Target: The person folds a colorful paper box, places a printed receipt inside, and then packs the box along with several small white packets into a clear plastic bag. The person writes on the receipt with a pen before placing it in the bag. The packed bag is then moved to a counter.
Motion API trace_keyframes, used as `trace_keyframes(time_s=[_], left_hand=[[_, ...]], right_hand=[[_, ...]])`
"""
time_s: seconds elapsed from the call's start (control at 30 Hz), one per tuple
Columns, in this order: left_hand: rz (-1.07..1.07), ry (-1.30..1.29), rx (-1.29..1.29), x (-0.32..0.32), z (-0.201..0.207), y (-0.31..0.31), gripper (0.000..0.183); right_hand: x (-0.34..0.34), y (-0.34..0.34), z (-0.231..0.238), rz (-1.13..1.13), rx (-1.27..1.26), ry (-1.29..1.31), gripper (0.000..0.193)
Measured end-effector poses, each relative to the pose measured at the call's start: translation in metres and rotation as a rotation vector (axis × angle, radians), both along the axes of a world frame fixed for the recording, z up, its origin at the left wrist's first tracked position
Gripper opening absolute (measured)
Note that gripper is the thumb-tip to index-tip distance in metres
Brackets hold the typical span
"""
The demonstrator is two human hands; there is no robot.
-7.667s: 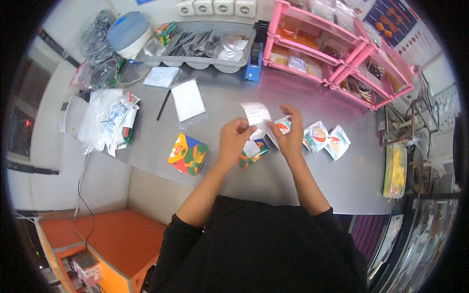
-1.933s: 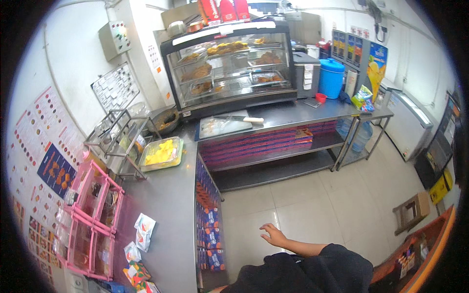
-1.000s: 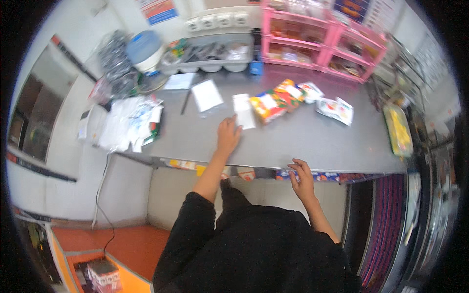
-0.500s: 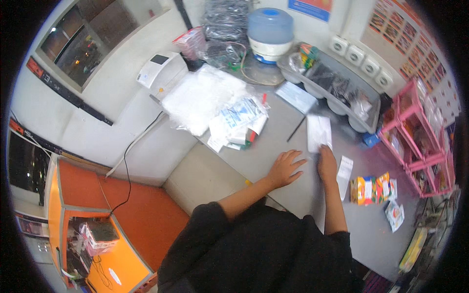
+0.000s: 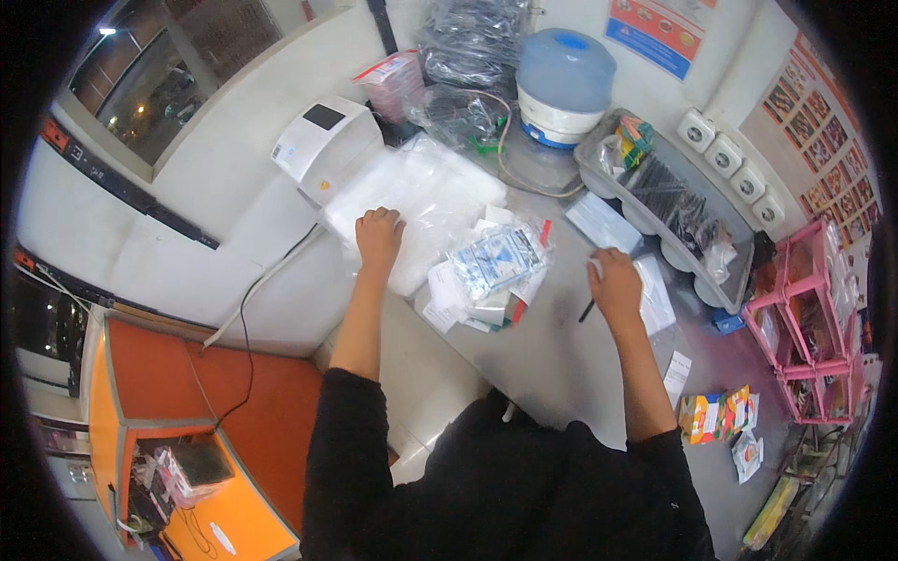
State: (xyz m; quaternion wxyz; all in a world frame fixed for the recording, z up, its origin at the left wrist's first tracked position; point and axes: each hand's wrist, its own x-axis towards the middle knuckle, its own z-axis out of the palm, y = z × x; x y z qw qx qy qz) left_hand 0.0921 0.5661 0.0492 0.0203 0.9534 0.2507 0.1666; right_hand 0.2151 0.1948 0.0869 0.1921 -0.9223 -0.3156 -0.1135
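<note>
While left hand (image 5: 379, 239) overlies bags (image 5: 419, 176), right (image 5: 615, 282) overlies pen (image 5: 587, 310).

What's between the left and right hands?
Head view, from the left hand: clear plastic, a blue-and-white packet over white papers, then bare metal counter before the right hand.

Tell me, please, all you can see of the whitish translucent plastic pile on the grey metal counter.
The whitish translucent plastic pile looks thin, wrinkled and glossy, lying flat with uneven edges at the left end of the counter. A white boxy machine stands left of it; white paper slips and a blue-printed plastic packet lie by its right side. The left hand, fingers curled, is over its left part, apparently touching it.
</note>
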Motion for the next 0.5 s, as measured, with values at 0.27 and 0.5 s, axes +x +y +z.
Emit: trace_keyframes(time_s=[0.27,0.5], left_hand=[[0.146,-0.641,-0.066,0.0,0.024,0.024,0.026],[-0.294,-0.078,-0.116,-0.017,-0.045,-0.004,0.03]], right_hand=[[-0.043,0.137,0.034,0.624,0.364,0.063,0.013],[-0.089,0.129,0.022,0.863,0.121,0.34,0.012]])
